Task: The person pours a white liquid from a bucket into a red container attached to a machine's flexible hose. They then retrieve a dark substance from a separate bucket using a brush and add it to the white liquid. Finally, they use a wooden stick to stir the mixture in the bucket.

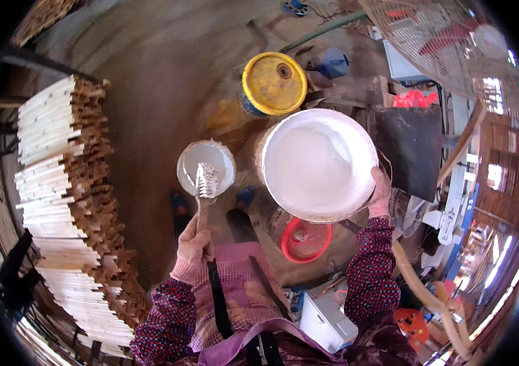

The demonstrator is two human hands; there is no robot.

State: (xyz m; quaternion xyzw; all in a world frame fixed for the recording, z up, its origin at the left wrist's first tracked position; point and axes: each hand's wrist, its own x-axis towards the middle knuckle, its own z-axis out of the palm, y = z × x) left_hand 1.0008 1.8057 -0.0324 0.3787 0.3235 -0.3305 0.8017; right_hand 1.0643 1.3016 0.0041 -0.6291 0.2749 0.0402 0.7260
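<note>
My left hand (193, 250), in a pale glove, is closed round the handle of a brush (207, 181) whose head is caked in white. The brush head overlaps the opening of a small white bucket (227, 152); whether it touches the bucket I cannot tell. To the right stands a large white bucket (271, 194), with thick white liquid (308, 160) inside. My right hand (380, 194), also gloved, grips this bucket's right rim. The fingers under the rim are partly hidden.
A yellow-lidded bucket (274, 82) stands beyond the large one, a red lid (308, 241) nearer me. Stacked wooden strips (49, 177) line the left. A dark panel (408, 152) and a caged fan (436, 30) are at right, a white box (327, 320) near my lap.
</note>
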